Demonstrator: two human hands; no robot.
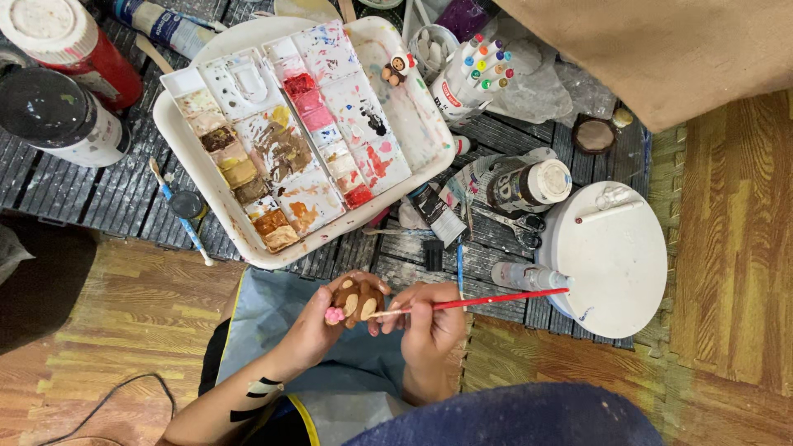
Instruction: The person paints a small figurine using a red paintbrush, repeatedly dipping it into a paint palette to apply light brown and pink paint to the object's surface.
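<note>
Head view, looking straight down: the left hand (pixel 310 326) has its fingers wrapped around a small brown figurine (pixel 355 301), a rounded, clay-like lump with pale cream patches and a little pink knob at its lower left. It sits low in the centre of the picture, held above a grey-blue apron (pixel 273 310) with a yellow edge. The right hand (pixel 429 322) has its fingers pinched tight on a thin red-handled paintbrush (pixel 479 302); the handle runs out to the right, and the pale tip touches the figurine's side.

Just above the hands, a white plastic tray (pixel 178 136) with rounded corners lies on a dark slatted mat (pixel 74 194). Inside it lie two flat, compartmented palettes: the left palette (pixel 248 157) is smeared with browns, ochres and cream, the right palette (pixel 343 107) with reds, pinks and a black blot. A tiny painted figure (pixel 395 70) rests in the tray's upper right.

To the right, a white cup of markers (pixel 475 74) shows coloured caps. Below it lie a squat jar with a white lid (pixel 533 186), scissors (pixel 520 227) and a round white turntable (pixel 615 260), smooth and matte. At far left, two paint bottles lie tipped, one red (pixel 70 45), one black and white (pixel 58 116). A blue-handled brush (pixel 178 211) rests beside the tray. Wood-grain foam flooring (pixel 735 248) surrounds the mat.
</note>
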